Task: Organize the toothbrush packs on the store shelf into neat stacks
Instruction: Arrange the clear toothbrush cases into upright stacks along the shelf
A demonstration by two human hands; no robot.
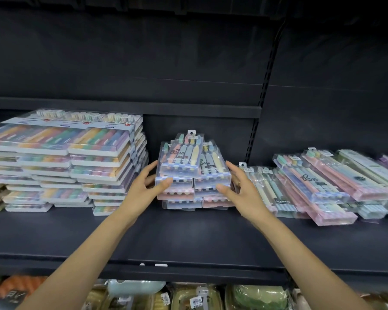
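Observation:
A small pile of clear toothbrush packs [189, 166] stands mid-shelf, two columns wide, with one pack lying skewed on top. My left hand [148, 184] is at the pile's left side, thumb on its front edge and fingers reaching along the left flank. My right hand [238, 186] mirrors it on the right side, thumb on the front, fingers beside the packs. Both hands cup the pile between them. To the right, loose long packs [323, 184] lie fanned and overlapping.
Tall stacks of wide multicolour toothbrush boxes [76, 157] fill the shelf's left part. The dark shelf board [188, 238] runs across in front of the pile. A slotted upright [259, 121] rises behind. Packaged goods [188, 296] sit on the shelf below.

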